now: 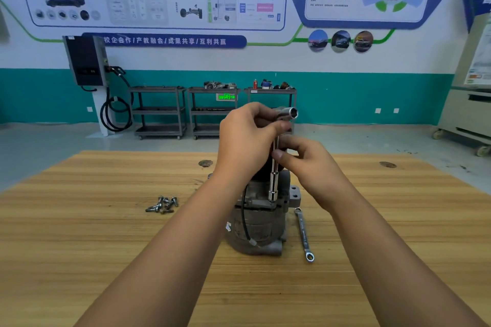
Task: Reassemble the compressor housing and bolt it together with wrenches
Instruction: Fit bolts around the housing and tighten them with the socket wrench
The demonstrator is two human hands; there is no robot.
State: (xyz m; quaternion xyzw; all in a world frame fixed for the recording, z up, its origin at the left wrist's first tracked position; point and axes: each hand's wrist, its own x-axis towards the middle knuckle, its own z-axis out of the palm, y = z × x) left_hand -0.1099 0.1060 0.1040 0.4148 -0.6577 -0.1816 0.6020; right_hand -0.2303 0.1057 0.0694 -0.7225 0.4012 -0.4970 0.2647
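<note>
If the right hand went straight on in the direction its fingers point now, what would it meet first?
The right hand pinches the wrench shaft, so it meets that first. Just behind lies the left hand, probably next, though depth is unclear.

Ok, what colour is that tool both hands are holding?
The socket wrench is shiny silver, best seen in the head view.

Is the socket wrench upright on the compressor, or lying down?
Upright: the socket wrench stands vertical, lower end on the compressor, gripped by the left hand and right hand.
</note>
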